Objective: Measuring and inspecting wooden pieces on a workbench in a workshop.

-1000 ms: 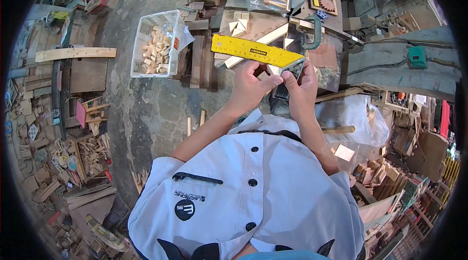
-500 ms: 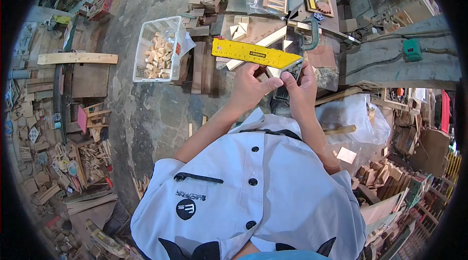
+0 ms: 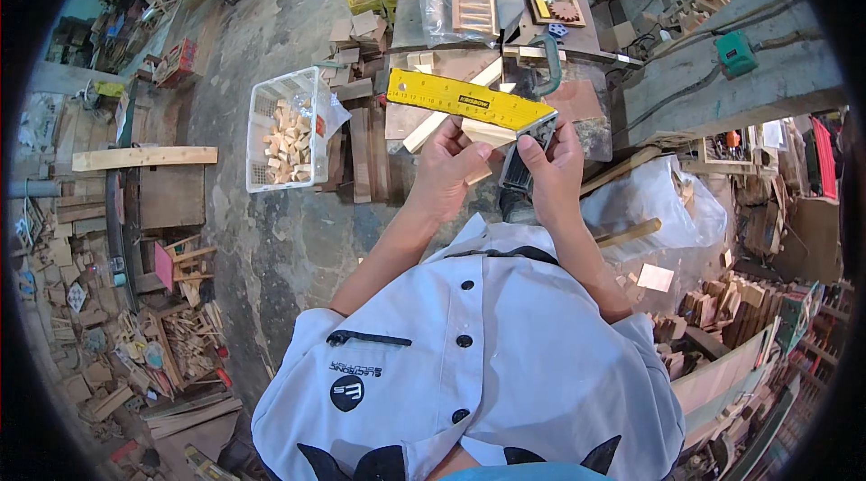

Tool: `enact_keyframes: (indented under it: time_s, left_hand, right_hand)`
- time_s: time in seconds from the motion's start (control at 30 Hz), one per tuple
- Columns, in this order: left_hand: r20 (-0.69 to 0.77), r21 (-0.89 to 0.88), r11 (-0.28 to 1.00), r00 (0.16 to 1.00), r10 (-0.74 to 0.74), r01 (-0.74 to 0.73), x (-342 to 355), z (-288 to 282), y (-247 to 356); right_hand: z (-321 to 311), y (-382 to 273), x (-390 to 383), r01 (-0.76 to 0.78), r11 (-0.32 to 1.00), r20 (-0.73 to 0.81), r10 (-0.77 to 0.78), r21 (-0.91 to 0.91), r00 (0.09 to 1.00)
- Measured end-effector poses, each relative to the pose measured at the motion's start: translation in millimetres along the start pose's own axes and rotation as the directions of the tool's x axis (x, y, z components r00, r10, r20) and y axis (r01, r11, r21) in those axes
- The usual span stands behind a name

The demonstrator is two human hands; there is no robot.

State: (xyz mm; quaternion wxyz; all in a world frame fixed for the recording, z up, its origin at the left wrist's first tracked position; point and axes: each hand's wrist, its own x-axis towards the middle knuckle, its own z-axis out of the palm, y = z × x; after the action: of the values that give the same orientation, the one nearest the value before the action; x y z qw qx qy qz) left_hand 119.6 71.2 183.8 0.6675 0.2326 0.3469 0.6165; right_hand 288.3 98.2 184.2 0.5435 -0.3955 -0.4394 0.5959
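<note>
While the left hand [image 3: 448, 173] is pinching wood [image 3: 488, 133], the right hand [image 3: 554, 167] is gripping a square [image 3: 487, 109]. Its blade [image 3: 451, 99] is pointing left.

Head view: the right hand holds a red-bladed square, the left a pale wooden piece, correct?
The square is yellow-bladed, not red-bladed, as the head view shows; the right hand holds it and the left hand a pale wooden piece.
</note>
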Motion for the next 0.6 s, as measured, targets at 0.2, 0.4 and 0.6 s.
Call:
enact_keyframes:
  time_s: [0.2,0.4,0.6]
  left_hand:
    - [0.017,0.160,0.987,0.999,0.033,-0.035,-3,0,0]
    - [0.022,0.245,0.966,0.997,0.078,-0.081,-7,-1,0]
    - [0.022,0.258,0.959,0.993,0.118,-0.120,-11,1,0]
  right_hand:
    - [-5,-7,-2,0.044,0.998,0.032,-0.043,-0.036,0.999]
    - [-8,-9,-4,0.063,0.997,0.047,-0.061,-0.054,0.997]
    - [-8,-9,-6,0.058,0.996,0.070,-0.053,-0.071,0.996]
